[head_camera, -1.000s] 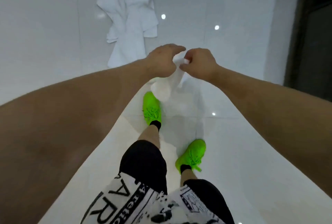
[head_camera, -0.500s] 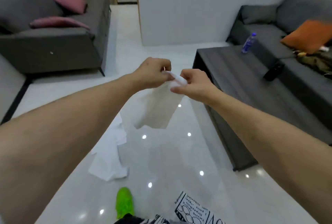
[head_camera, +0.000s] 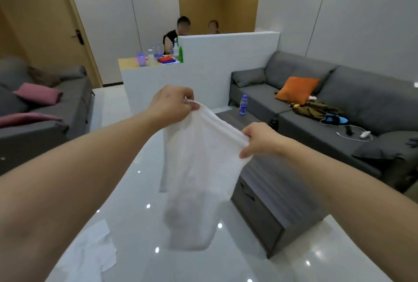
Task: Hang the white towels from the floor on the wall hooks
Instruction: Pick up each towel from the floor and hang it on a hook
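We had a white towel [head_camera: 199, 168] up in the air in front of us, both hands on its top edge. Left hand [head_camera: 172, 105] pinched one corner, fingers curled round the bunched hem. Right hand [head_camera: 257, 139] gripped the other end lower down, thumb under the fabric. Top edge ran taut and sloped down from left to right, ribbed band visible along it. The rest hung loose in a long drape, thin enough that the dark coffee table [head_camera: 267, 202] showed through its lower part; bottom end blurred. It hung over the glossy white floor [head_camera: 135, 225], beside the table's near corner. Second white towel [head_camera: 95, 252] lay crumpled on the floor, lower left, apart from the held one.
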`<action>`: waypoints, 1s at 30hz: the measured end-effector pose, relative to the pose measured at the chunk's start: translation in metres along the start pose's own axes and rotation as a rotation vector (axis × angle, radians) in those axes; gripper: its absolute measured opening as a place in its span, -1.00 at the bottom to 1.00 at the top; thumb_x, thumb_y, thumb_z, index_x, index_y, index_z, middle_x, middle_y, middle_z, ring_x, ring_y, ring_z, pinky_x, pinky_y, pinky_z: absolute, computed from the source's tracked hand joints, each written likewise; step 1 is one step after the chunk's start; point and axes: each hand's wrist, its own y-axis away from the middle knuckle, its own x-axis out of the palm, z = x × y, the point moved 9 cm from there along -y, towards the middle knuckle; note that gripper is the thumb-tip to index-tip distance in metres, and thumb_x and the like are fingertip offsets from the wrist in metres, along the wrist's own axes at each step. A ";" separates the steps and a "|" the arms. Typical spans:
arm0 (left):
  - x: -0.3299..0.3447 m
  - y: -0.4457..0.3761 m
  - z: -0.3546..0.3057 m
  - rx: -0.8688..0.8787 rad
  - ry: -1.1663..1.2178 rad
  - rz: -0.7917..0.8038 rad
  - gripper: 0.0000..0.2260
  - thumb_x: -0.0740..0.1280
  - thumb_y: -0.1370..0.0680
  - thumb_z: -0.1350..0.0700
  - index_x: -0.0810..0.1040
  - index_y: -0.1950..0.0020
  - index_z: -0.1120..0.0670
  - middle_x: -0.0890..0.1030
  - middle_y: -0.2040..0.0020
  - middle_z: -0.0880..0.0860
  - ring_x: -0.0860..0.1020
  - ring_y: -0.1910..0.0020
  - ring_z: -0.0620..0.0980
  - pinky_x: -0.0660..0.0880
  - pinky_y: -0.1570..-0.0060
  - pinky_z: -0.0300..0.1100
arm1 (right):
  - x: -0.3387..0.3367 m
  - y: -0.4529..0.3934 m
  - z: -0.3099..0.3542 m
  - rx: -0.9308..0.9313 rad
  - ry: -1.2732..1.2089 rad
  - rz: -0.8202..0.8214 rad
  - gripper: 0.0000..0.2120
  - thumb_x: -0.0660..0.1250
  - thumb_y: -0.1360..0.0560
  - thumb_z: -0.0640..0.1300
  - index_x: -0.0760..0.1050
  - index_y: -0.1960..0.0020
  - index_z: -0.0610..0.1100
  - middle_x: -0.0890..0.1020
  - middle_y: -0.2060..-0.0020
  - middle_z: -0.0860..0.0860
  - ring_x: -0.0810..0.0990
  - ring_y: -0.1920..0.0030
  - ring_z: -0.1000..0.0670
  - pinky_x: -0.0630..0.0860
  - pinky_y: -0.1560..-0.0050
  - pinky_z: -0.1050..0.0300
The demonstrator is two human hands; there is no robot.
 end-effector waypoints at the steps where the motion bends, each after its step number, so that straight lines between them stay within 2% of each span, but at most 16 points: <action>1: 0.005 -0.009 -0.009 0.006 -0.010 -0.013 -0.87 0.36 -0.50 -0.14 0.56 0.16 -0.12 0.57 0.11 0.00 0.49 0.09 0.06 0.39 0.17 -0.13 | -0.001 0.000 -0.018 0.035 0.039 0.024 -0.73 0.58 -0.26 -0.04 0.62 0.09 0.02 0.63 0.19 0.11 0.59 0.14 0.09 0.60 0.05 0.04; 4: 0.016 -0.040 -0.023 -0.005 -0.017 -0.083 -0.89 0.34 -0.52 -0.10 0.57 0.11 -0.09 0.58 0.08 0.01 0.48 0.08 0.08 0.40 0.14 -0.10 | -0.002 -0.001 -0.083 0.159 0.085 0.094 -0.71 0.57 -0.29 -0.04 0.61 0.01 0.05 0.64 0.15 0.13 0.60 0.11 0.10 0.60 0.00 0.05; 8: 0.040 -0.093 -0.017 -0.115 -0.007 -0.103 -0.85 0.32 -0.54 -0.09 0.59 0.05 -0.05 0.61 0.05 0.06 0.51 0.06 0.11 0.49 0.08 -0.06 | -0.029 -0.010 -0.159 0.267 0.040 -0.023 -0.82 0.49 -0.38 -0.02 0.56 0.06 0.00 0.61 0.14 0.05 0.59 0.13 0.05 0.57 0.13 0.14; 9: 0.052 -0.109 -0.017 -0.141 -0.024 -0.057 -0.85 0.33 -0.53 -0.10 0.59 0.04 -0.05 0.61 0.03 0.06 0.51 0.06 0.11 0.49 0.08 -0.07 | -0.041 -0.016 -0.171 0.275 0.014 -0.077 -0.85 0.47 -0.39 -0.04 0.55 0.09 -0.02 0.60 0.14 0.03 0.58 0.13 0.03 0.54 0.19 0.14; 11: 0.094 -0.136 -0.029 -0.131 -0.008 0.135 -0.81 0.41 -0.47 -0.08 0.59 -0.04 -0.05 0.61 -0.07 0.05 0.51 -0.01 0.07 0.48 0.03 -0.10 | -0.070 -0.030 -0.185 0.264 -0.085 -0.202 -0.88 0.46 -0.39 -0.08 0.53 0.19 -0.05 0.59 0.18 0.01 0.57 0.14 -0.01 0.46 0.28 0.14; 14: 0.176 -0.152 -0.090 0.014 0.236 0.514 -0.38 0.57 -0.34 -0.07 0.46 -0.36 -0.06 0.46 -0.30 -0.07 0.42 -0.27 -0.01 0.40 -0.24 -0.12 | -0.111 -0.061 -0.186 0.202 -0.309 -0.335 -0.85 0.52 -0.36 -0.10 0.56 0.27 -0.10 0.63 0.26 -0.01 0.59 0.21 0.02 0.47 0.26 0.14; 16: 0.220 -0.156 -0.145 0.144 0.339 0.633 -0.23 0.60 -0.28 -0.11 0.38 -0.43 -0.10 0.43 -0.31 -0.16 0.41 -0.28 -0.11 0.36 -0.29 -0.13 | -0.132 -0.087 -0.180 0.154 -0.359 -0.340 -0.81 0.59 -0.29 -0.07 0.61 0.29 -0.11 0.63 0.33 -0.01 0.57 0.30 0.09 0.47 0.32 0.17; 17: 0.238 -0.163 -0.168 0.184 0.387 0.637 -0.30 0.59 -0.28 -0.09 0.43 -0.37 -0.12 0.49 -0.26 -0.17 0.47 -0.23 -0.13 0.43 -0.25 -0.11 | -0.139 -0.101 -0.176 0.133 -0.347 -0.316 -0.79 0.62 -0.25 -0.04 0.63 0.29 -0.10 0.62 0.37 0.02 0.55 0.34 0.13 0.45 0.37 0.23; 19: 0.264 -0.181 -0.196 0.174 0.507 0.589 -0.61 0.53 -0.36 0.02 0.56 -0.15 -0.09 0.63 -0.01 -0.11 0.59 0.00 -0.12 0.56 -0.03 -0.12 | -0.151 -0.124 -0.178 0.112 -0.290 -0.301 -0.78 0.62 -0.23 -0.01 0.65 0.27 -0.09 0.61 0.38 0.07 0.55 0.32 0.17 0.43 0.40 0.29; 22: 0.275 -0.218 -0.205 0.102 0.622 0.478 -0.95 0.41 -0.43 0.10 0.64 0.14 -0.04 0.62 0.29 -0.12 0.58 0.26 -0.16 0.47 0.28 -0.30 | -0.173 -0.137 -0.207 0.122 -0.368 -0.473 -0.73 0.60 -0.26 -0.02 0.61 0.16 -0.12 0.62 0.29 0.03 0.56 0.24 0.09 0.45 0.31 0.21; 23: 0.273 -0.230 -0.204 0.084 0.645 0.434 -0.95 0.38 -0.42 0.09 0.64 0.20 0.01 0.59 0.35 -0.10 0.55 0.32 -0.14 0.44 0.33 -0.28 | -0.177 -0.139 -0.222 0.133 -0.435 -0.508 -0.68 0.60 -0.27 -0.02 0.59 0.11 -0.15 0.62 0.24 -0.01 0.57 0.22 0.05 0.47 0.27 0.17; 25: 0.267 -0.251 -0.203 0.028 0.704 0.372 -0.88 0.34 -0.40 0.04 0.63 0.19 0.05 0.60 0.34 -0.02 0.56 0.32 -0.11 0.46 0.34 -0.23 | -0.170 -0.147 -0.251 0.169 -0.557 -0.422 -0.63 0.58 -0.31 -0.04 0.57 -0.02 -0.18 0.66 0.11 -0.06 0.63 0.08 -0.02 0.57 0.11 0.06; 27: 0.261 -0.266 -0.205 -0.035 0.783 0.317 -0.85 0.31 -0.37 0.01 0.63 0.15 0.00 0.65 0.24 -0.01 0.59 0.27 -0.13 0.50 0.28 -0.21 | -0.153 -0.158 -0.273 0.199 -0.613 -0.260 -0.74 0.54 -0.39 -0.11 0.61 -0.03 -0.16 0.69 0.07 -0.09 0.67 0.02 -0.08 0.61 0.00 0.02; 30: 0.259 -0.283 -0.219 -0.027 0.809 0.300 -0.86 0.40 -0.39 0.05 0.63 0.07 -0.04 0.67 0.18 -0.06 0.62 0.20 -0.12 0.53 0.29 -0.27 | -0.157 -0.176 -0.290 0.141 -0.750 -0.255 -0.94 0.41 -0.51 -0.20 0.61 0.04 -0.18 0.69 0.08 -0.17 0.67 0.06 -0.13 0.61 -0.02 -0.07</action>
